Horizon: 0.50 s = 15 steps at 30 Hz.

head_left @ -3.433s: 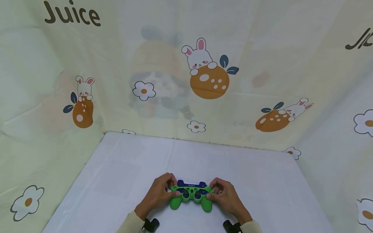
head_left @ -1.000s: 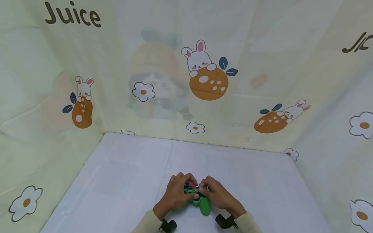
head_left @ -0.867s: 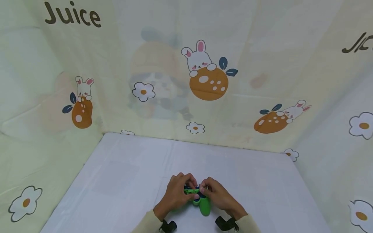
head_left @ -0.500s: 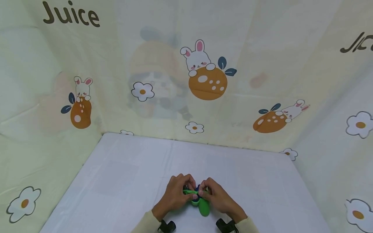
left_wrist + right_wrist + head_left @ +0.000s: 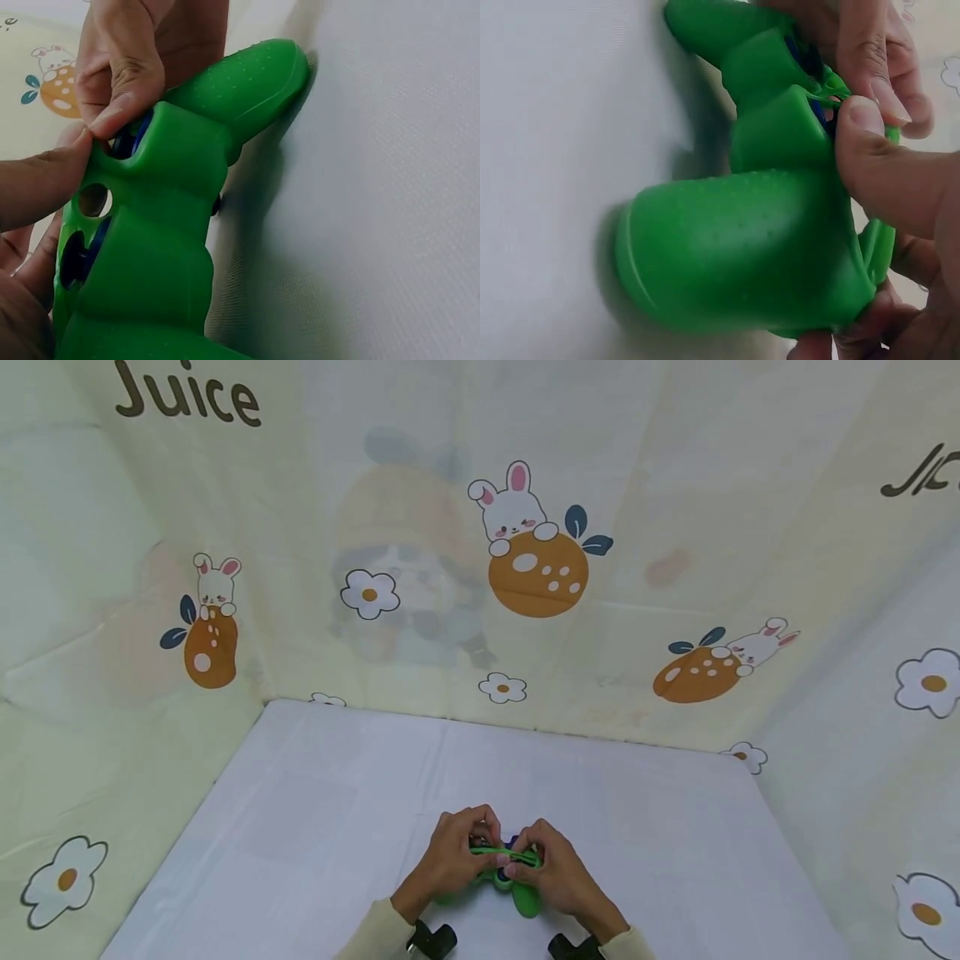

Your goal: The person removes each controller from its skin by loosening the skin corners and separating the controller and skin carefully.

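Observation:
A blue game controller in a green silicone cover [image 5: 527, 900] lies between both hands at the front of the table. My left hand [image 5: 452, 856] pinches the cover's edge near its middle, the thumb in front. Right beside it, my right hand [image 5: 558, 868] pinches the same edge, thumb tips close together. Between the fingers the edge shows as a raised, stretched green strip. In the left wrist view, blue parts of the controller [image 5: 140, 133] show through holes in the cover. The bumpy grip of the cover [image 5: 735, 247] fills much of the right wrist view. Fingers hide most of the controller's top.
A white cloth [image 5: 337, 827] covers the table. Behind and beside it hangs a cream curtain [image 5: 420, 693] printed with rabbits, oranges and flowers. Small black cameras [image 5: 433, 939] sit on both wrists.
Both hands have come from the controller's two sides to its middle. In the last second the green edge has been pulled up into a stretched strip, hiding more of the blue face.

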Motion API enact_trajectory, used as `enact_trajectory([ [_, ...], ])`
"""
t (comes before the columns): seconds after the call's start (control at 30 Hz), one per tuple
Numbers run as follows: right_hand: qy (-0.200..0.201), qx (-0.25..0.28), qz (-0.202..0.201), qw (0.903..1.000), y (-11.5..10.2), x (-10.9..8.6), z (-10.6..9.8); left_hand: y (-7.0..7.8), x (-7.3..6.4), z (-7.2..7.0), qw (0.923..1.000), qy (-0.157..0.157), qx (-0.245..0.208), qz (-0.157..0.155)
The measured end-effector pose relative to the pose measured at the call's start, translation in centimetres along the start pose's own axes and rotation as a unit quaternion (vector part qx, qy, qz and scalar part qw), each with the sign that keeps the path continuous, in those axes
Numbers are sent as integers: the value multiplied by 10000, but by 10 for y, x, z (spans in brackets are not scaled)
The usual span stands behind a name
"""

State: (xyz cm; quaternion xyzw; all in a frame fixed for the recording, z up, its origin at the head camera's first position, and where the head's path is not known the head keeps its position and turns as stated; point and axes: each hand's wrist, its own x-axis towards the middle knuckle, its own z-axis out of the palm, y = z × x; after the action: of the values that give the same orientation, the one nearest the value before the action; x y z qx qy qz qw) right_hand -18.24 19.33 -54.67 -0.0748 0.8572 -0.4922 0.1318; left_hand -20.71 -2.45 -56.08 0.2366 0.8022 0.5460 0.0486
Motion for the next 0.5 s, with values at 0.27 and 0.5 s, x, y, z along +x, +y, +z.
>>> enact_trajectory([
  [0.27, 352, -753, -259, 9962, 6, -6, 2, 0, -1, -1, 9995, -212, -215, 46],
  [0.5, 1056, -1056, -470, 9877, 2, -15, 13, 1, -8, -2, 9997, -226, -81, 77],
])
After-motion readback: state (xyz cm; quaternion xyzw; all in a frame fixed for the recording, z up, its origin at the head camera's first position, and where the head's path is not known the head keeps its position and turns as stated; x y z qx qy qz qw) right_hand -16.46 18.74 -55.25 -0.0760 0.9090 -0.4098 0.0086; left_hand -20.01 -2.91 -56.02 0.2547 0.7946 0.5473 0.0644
